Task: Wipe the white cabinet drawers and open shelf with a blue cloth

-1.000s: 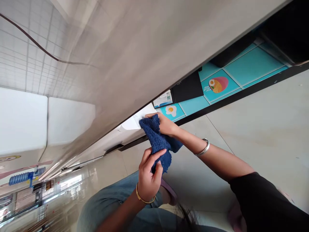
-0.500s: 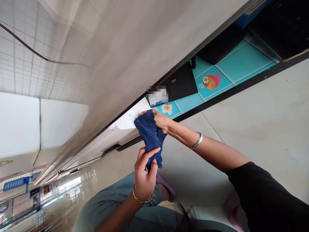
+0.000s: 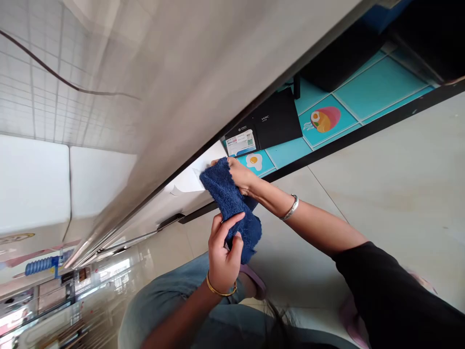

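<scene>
A fuzzy dark blue cloth (image 3: 236, 206) is stretched between my two hands. My right hand (image 3: 240, 175), with a silver bangle at the wrist, is closed on its upper end; the cloth covers most of the fingertips. Lower down, my left hand (image 3: 224, 249), wearing a gold bracelet, grips the cloth between thumb and fingers. The cloth's bottom end hangs loose past the left thumb. Just beyond the right hand is a white surface (image 3: 192, 172) in the shelf opening.
Above the hands slants a shiny cabinet front (image 3: 152, 87). A low shelf lined with turquoise patterned sheet (image 3: 378, 89) holds a black box (image 3: 278, 121) and a printed card (image 3: 241, 142). Pale floor tiles (image 3: 381, 179) lie below. My bent knee (image 3: 152, 305) is close under the left arm.
Both hands still hold the cloth. Its lower part has spread wider and hangs further right beside my left hand. The view has shifted slightly.
</scene>
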A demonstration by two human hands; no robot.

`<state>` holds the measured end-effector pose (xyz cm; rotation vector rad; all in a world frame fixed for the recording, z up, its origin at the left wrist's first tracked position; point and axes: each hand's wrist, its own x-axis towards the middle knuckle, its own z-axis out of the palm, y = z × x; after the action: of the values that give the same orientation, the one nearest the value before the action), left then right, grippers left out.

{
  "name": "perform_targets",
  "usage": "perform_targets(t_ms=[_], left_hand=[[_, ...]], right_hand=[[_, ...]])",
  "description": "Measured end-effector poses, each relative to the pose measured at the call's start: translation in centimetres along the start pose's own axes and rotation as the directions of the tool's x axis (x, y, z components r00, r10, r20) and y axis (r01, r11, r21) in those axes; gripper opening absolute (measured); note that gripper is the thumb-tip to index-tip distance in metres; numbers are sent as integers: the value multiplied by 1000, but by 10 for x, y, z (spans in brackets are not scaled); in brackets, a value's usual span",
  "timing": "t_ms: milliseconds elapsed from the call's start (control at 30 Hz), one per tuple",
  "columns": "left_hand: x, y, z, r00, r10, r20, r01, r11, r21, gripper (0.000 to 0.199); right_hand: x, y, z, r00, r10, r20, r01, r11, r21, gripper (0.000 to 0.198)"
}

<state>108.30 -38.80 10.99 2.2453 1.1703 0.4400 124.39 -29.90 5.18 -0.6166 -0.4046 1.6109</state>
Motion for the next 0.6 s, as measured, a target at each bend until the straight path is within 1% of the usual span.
perform_targets(t_ms=[33,100,167,267,333,400,467,533,600], left_hand=[[0,0,0,1000,-2,3,2,1000,-5,42],[-1,-1,1,999,19,48,-18,1000,-9,43],[-2,-1,1,997,31,71,-31,1000,0,43],[-2,-2,0,1000,-28,1,28,1000,13,43],[-2,-3,-1,999,-47,-13,47,999,5,42],[-2,-4,0,999,-14,37,14,1000,2,42],[-3,-5,0,998,7,64,-8,1000,10,43],[-3,-5,1,999,-26,28,26,1000,14,43],[-2,-5,1,998,-56,-11,56,998,7,42]], right_hand=[[0,0,-1,1000,26,2,-26,1000,16,30],[-1,1,-2,997,73,15,-73,997,30,30],[0,0,-2,998,57,2,-57,998,41,28],[3,-2,0,999,-11,-42,14,997,70,25],[3,-3,0,999,5,-41,-3,998,57,23],[3,-2,-1,999,51,-17,-51,998,48,24],[4,0,-2,998,61,-16,-59,996,74,25],[6,2,-3,998,45,-31,-41,993,111,24],[8,4,-4,998,45,-40,-40,993,109,23]])
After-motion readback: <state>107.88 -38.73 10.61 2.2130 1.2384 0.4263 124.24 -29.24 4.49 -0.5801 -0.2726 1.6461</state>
